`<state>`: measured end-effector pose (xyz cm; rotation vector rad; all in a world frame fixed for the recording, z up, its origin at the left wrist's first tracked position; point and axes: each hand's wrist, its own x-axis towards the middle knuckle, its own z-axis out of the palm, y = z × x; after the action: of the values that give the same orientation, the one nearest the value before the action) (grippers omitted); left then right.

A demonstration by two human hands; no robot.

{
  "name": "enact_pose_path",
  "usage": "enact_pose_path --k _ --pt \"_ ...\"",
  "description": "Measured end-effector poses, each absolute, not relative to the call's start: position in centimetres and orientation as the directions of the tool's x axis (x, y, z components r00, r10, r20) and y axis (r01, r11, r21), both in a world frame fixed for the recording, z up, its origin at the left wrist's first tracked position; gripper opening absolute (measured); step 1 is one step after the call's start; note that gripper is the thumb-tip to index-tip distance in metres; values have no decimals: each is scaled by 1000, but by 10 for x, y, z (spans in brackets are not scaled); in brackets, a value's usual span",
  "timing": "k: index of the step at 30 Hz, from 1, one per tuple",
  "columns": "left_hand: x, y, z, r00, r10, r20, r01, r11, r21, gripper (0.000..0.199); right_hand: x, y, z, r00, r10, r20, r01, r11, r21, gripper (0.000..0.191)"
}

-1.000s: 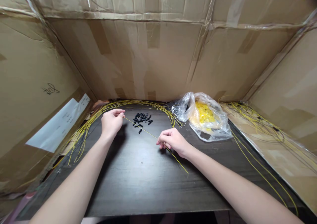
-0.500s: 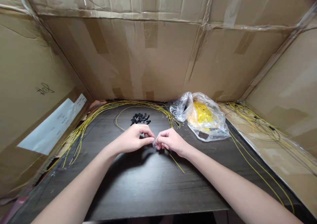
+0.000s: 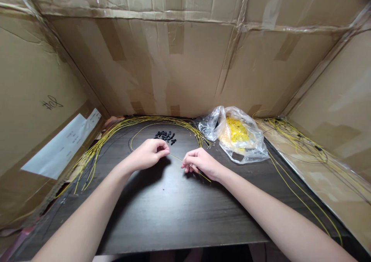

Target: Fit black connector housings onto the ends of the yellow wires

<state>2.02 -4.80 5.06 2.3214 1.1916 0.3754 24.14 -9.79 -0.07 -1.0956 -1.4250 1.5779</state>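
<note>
My left hand (image 3: 152, 152) pinches a thin, flexible yellow wire (image 3: 175, 157), thumb and forefinger pressed together at the tips. My right hand (image 3: 199, 163), at about four o'clock from the left, has its fingers curled in and its thumb closed against them on the same wire; the exact contact is hidden from me. Between my two grips the wire runs nearly straight above the dark wood-grained tabletop (image 3: 174, 223), and its end pokes out under my right palm toward between four and five o'clock.

Just beyond my left hand, at one o'clock, lies a small heap of short black tubular pieces (image 3: 165, 135). A thin yellow loop (image 3: 139, 130) arcs around the heap's left and far sides; I cannot tell whether it belongs to the wire I hold. Farther out, a bundle of long yellow wires (image 3: 145, 118) bows across twelve o'clock.

At two o'clock from my right hand sits a crumpled clear plastic bag (image 3: 253, 153) with small bright yellow pieces (image 3: 236, 130) inside. At nine o'clock from my left hand, a white paper sheet (image 3: 60, 146) is stuck to the brown cardboard side wall (image 3: 34, 72).
</note>
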Motion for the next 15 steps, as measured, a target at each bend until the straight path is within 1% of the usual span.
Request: enact_pose_path --k 2,4,6,10,12,15 --pt "12 -40 50 511 856 73 742 -483 464 23 243 -97 0 -382 915 -129 5 -138 -990 15" --pt "6 -35 51 462 884 76 785 -447 428 24 244 -97 1 -390 911 -136 -9 -152 -988 15" --pt "7 -36 52 474 878 68 759 -447 473 26 244 -97 1 -394 909 -133 -11 -150 -989 14" --pt "26 -53 53 607 792 66 586 -502 636 35 243 -97 2 -405 907 -116 10 -123 -992 15" --pt "36 -61 51 671 740 38 537 -520 664 31 243 -97 2 -409 906 -111 16 -115 -993 15" --pt "41 -65 49 683 731 6 546 -515 661 30 244 -97 3 -405 906 -121 22 -122 -992 15"
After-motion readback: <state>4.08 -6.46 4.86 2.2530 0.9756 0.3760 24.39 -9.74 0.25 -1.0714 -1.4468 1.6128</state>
